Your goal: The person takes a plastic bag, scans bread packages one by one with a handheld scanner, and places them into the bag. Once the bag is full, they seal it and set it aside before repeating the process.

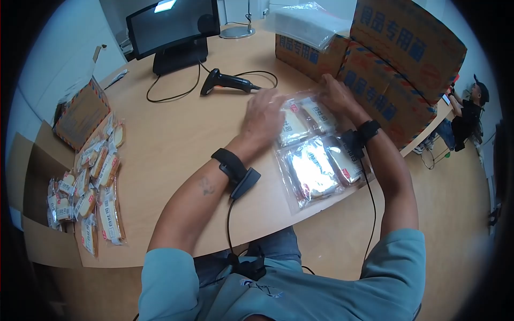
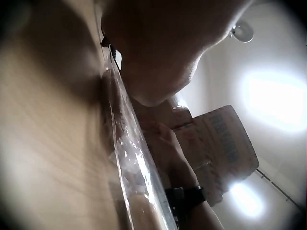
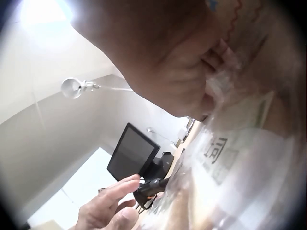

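Across the right side of the table (image 1: 176, 128), boxes (image 1: 385, 101) are stacked, and at its left edge a pile of loose packs (image 1: 110, 216) is spread. Just in front of the boxes, near the table's front edge, a clear bag (image 1: 316, 171) of bread (image 1: 318, 115) is laid flat. For good handling, the bag is best kept level and drawn by its loose film rather than by its filled part, so that the slices are not squashed; the near edge should also be kept from slipping over the table's rim. By the right hand (image 1: 338, 96), the bag's far right corner appears to be pinched, with film bunched under curled fingers, so the grip is narrow. By the left hand (image 1: 262, 115), nothing appears to be held: thumb and fingers are parted beside the bag's left edge, though whether the film is touched cannot be told through the blur.
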`<state>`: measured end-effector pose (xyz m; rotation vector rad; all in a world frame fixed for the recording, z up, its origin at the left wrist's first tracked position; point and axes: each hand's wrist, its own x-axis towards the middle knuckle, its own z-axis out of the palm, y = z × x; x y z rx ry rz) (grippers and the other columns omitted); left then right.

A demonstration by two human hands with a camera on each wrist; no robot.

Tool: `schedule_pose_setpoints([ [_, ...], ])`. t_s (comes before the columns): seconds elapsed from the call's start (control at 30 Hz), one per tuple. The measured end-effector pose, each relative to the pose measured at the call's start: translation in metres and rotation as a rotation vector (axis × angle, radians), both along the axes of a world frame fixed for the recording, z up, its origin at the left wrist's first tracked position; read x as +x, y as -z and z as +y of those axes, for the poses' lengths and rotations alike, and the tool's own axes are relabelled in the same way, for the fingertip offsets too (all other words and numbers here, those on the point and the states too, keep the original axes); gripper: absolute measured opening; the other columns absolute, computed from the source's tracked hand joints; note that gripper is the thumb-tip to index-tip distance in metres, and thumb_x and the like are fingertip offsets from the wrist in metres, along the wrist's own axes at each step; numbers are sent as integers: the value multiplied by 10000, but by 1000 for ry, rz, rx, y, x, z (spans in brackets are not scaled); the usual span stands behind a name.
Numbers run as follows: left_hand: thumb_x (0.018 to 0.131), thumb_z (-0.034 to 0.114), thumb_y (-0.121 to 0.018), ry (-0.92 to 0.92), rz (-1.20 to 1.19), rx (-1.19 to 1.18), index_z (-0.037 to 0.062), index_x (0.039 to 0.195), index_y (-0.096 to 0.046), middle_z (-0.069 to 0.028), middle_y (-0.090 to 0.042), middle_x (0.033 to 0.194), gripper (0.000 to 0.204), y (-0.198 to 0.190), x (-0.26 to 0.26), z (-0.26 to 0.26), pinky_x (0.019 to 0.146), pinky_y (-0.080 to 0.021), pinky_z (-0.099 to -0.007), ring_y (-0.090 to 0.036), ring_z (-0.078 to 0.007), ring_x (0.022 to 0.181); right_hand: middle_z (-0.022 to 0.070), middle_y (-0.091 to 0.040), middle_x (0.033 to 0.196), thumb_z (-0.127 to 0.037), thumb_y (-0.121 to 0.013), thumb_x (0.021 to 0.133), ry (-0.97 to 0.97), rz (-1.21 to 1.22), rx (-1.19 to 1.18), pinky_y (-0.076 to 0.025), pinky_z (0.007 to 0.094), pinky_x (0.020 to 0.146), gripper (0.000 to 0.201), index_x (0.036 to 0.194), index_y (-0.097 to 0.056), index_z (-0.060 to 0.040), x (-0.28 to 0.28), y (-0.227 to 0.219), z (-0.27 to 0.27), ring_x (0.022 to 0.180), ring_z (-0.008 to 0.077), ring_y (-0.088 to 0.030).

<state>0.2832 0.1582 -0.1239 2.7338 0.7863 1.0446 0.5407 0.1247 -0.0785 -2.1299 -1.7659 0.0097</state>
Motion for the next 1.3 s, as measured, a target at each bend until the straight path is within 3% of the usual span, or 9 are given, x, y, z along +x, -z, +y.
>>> schedule_pose_setpoints([
  [0.03, 890, 209, -623, 0, -1, -3, 61, 1306, -565, -199, -473, 1373, 445, -1, 1, -4, 1100, -333, -511, -393, -333, 1361, 266, -629, 1184, -214, -701, 840, 0, -1, -3, -511, 418, 866, 491, 1242, -538, 16, -3, -1, -2, 1060, 372, -638],
  [0.1, 943, 286, -577, 129, 115, 0, 79, 1305, -590, -204, -453, 1423, 418, -4, 5, -13, 1124, -307, -516, -393, -360, 1341, 263, -518, 1396, -350, -734, 842, -182, -51, 39, -411, 453, 1074, 770, 1442, -403, 2, -7, -3, -9, 1299, 406, -499],
  [0.13, 965, 407, -537, 134, 235, -89, 91, 1397, -522, -216, -388, 1488, 535, -2, 7, -11, 1170, -223, -541, -324, -377, 1410, 263, -518, 1396, -350, -734, 842, -180, -57, 39, -411, 453, 1074, 770, 1442, -403, 2, -8, -1, -10, 1299, 406, -499],
  [0.2, 972, 473, -497, 105, 285, -128, 87, 1446, -460, -223, -346, 1518, 612, 7, 6, -12, 1184, -191, -548, -271, -382, 1443, 280, -365, 1513, -456, -675, 878, -358, -48, -116, -334, 477, 1141, 814, 1469, -365, 10, -11, 5, -12, 1415, 426, -341],
  [0.4, 971, 636, -374, 51, 454, -250, 27, 1534, -290, -242, -215, 1594, 833, 5, 3, -7, 1205, -120, -567, -133, -396, 1506, 268, -219, 1589, -640, -424, 967, -275, -149, -259, -196, 496, 1208, 869, 1514, -284, 20, -11, 24, -23, 1490, 442, -138],
  [0.57, 970, 639, -371, 23, 442, -275, -3, 1522, -294, -250, -199, 1599, 850, 3, 6, -4, 1205, -114, -565, -117, -401, 1509, 253, -243, 1587, -604, -364, 999, -275, -95, -161, -174, 486, 1214, 800, 1515, -302, 5, 6, 28, -19, 1490, 424, -158],
  [0.67, 971, 634, -363, -11, 243, -134, 18, 1524, -306, -256, -202, 1597, 830, -2, -3, -11, 1206, -118, -559, -119, -408, 1507, 232, -261, 1590, -545, -356, 1018, -300, -48, -124, -161, 477, 1217, 715, 1508, -350, -25, 12, 23, -25, 1494, 409, -164],
  [0.87, 956, 655, -300, 386, 496, -77, 196, 1557, -313, -197, -178, 1632, 756, -5, -17, -68, 1164, -78, -668, -124, -411, 1510, 226, -238, 1601, -529, -343, 1022, -434, -22, -147, -155, 471, 1218, 692, 1529, -320, -59, 30, 45, -25, 1498, 409, -156],
  [1.3, 969, 612, -341, 592, 568, -116, 104, 1503, -403, -143, -237, 1624, 740, -9, -11, -80, 1213, -61, -584, -148, -344, 1515, 218, -211, 1610, -544, -334, 1026, -421, -54, -166, -169, 453, 1216, 702, 1547, -283, -76, 30, 46, -24, 1497, 396, -169],
])
